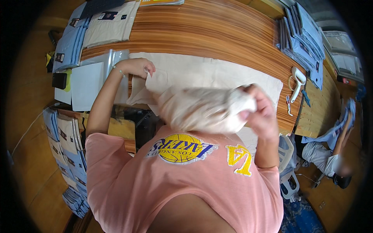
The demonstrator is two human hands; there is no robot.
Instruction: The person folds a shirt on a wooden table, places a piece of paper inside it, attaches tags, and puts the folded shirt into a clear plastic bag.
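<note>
A cream cloth garment [206, 106] is stretched between my two hands over the near side of the table, its raised part bunched and smeared by motion. My left hand [138, 66] pinches a corner of it between thumb and fingers. On the other side, my right hand [261, 110] is blurred but closed round the bunched end. Flat on the wooden table [202, 23] beneath lies more cream cloth [233, 73]; whether it is the same piece I cannot tell.
Left stand folded cream garments [110, 27], blue ones [72, 44], white sheets [87, 87] and clear plastic [120, 58]. Right are stacked blue garments [301, 46], a white-handled lint roller [297, 81] and a small white brush [288, 105]. Beyond, a person [322, 155] handles blue cloth.
</note>
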